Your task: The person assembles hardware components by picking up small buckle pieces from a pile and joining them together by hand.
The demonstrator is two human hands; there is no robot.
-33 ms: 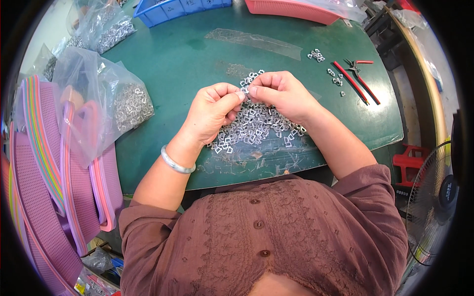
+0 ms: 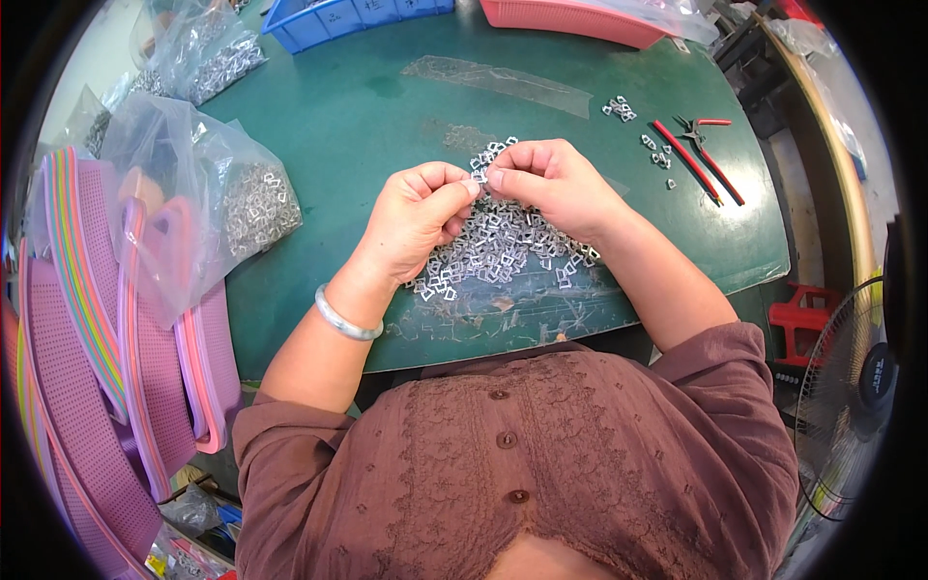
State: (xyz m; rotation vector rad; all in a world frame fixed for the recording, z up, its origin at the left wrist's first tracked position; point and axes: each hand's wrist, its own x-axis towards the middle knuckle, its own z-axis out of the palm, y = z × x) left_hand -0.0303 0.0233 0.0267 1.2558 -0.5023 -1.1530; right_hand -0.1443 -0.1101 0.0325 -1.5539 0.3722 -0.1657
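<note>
Both my hands meet over a pile of small silvery metal buckle-like frames [image 2: 498, 246] on the green table. My left hand [image 2: 423, 215] is closed in a pinch on one small metal frame [image 2: 478, 178], gripped between thumb and forefinger. Close against it, my right hand [image 2: 553, 188] pinches too, its fingertips at the right side of that same piece. Fingers cover part of the piece, so its exact shape is hard to make out. More loose frames [image 2: 490, 152] lie just beyond my fingertips.
Red-handled pliers [image 2: 698, 159] lie at the right near a few stray frames [image 2: 657, 155]. On the left, a clear bag of metal pieces [image 2: 259, 208] leans by purple baskets [image 2: 87, 319]. A blue bin [image 2: 358, 17] and a pink basket [image 2: 580, 24] stand at the far edge.
</note>
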